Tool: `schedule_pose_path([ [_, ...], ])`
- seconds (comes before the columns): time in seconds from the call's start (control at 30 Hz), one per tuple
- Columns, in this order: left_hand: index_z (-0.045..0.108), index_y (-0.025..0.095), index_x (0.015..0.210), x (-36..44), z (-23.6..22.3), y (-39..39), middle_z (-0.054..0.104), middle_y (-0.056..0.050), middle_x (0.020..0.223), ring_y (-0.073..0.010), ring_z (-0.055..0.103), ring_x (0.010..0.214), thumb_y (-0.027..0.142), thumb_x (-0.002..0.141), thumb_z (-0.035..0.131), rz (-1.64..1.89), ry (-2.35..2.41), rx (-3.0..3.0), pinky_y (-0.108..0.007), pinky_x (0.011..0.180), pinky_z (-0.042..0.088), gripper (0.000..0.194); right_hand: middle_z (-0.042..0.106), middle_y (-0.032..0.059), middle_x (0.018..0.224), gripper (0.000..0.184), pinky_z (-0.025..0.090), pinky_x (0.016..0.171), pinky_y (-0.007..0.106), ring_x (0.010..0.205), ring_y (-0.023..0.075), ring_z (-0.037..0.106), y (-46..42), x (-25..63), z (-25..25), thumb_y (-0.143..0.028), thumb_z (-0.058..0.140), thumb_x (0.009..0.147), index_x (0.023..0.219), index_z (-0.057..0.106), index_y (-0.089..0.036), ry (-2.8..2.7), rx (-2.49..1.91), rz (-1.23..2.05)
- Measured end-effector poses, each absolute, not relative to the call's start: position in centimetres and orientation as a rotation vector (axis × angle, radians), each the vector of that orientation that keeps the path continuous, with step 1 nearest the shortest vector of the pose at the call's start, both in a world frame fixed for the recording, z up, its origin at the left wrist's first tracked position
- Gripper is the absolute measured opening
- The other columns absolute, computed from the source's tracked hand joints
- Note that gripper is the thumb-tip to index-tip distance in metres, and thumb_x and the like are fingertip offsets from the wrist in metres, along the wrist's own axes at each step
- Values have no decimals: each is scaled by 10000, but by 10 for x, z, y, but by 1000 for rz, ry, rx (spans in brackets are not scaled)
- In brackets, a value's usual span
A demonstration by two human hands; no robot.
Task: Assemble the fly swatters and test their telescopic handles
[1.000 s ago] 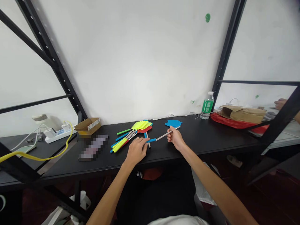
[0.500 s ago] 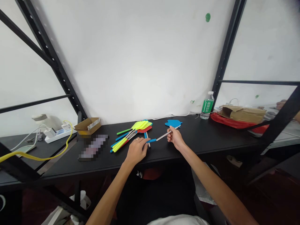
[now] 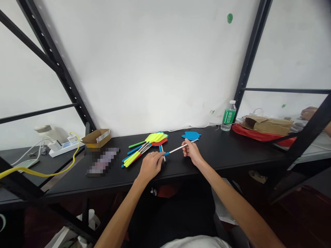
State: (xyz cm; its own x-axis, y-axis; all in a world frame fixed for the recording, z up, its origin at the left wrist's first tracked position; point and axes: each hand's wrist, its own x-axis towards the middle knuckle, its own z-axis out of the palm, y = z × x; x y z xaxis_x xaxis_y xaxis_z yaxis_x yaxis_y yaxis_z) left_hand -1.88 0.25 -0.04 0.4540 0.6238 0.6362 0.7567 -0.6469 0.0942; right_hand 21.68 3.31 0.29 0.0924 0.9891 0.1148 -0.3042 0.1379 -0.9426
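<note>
A fly swatter handle (image 3: 176,149) with a blue grip and a thin metal rod is held slantwise over the black table. My left hand (image 3: 152,164) is closed on the blue grip end, and my right hand (image 3: 190,150) pinches the metal rod near its far end. Just beyond my right hand lie blue swatter heads (image 3: 191,135), apparently stacked. To the left of the handle is a pile of fly swatters (image 3: 144,148) in yellow, red, blue and green. Another blue handle (image 3: 160,148) lies partly hidden beside my left hand.
A water bottle (image 3: 229,116) stands at the back right, near a torn cardboard box (image 3: 269,125) on red plastic (image 3: 261,135). On the left are a small open carton (image 3: 97,139), a blurred flat object (image 3: 103,162), a power strip (image 3: 63,148) and a yellow cable (image 3: 74,156).
My right hand has moved slightly left with the rod, and less of the blue grip shows beyond my left hand. The pile and swatter heads stay put.
</note>
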Motion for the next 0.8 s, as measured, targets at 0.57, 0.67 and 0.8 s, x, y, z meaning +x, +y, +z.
schedule_pose_path([
  [0.57,627,233,1244,-19,-1,3,702,-58,1004,-208,636,892,223,969,477,-937,-1208,-2494,-338,821,486,314,467,-50,528,396,353,431,240,408,88,404,36,218,3,-582,649,777,734,568,-198,-930,-809,1399],
  [0.67,636,237,1223,-18,0,2,702,-57,1006,-205,634,877,222,969,477,-917,-1198,-2500,-336,812,483,300,485,-42,543,418,367,431,236,413,86,421,34,216,4,-599,658,776,743,595,-186,-997,-796,1392],
  [0.8,631,234,1224,-18,0,1,704,-60,1047,-206,637,907,219,969,473,-940,-1195,-2521,-338,829,489,301,517,-29,569,432,391,428,230,425,88,452,33,214,2,-608,666,778,782,629,-178,-1027,-791,1365],
])
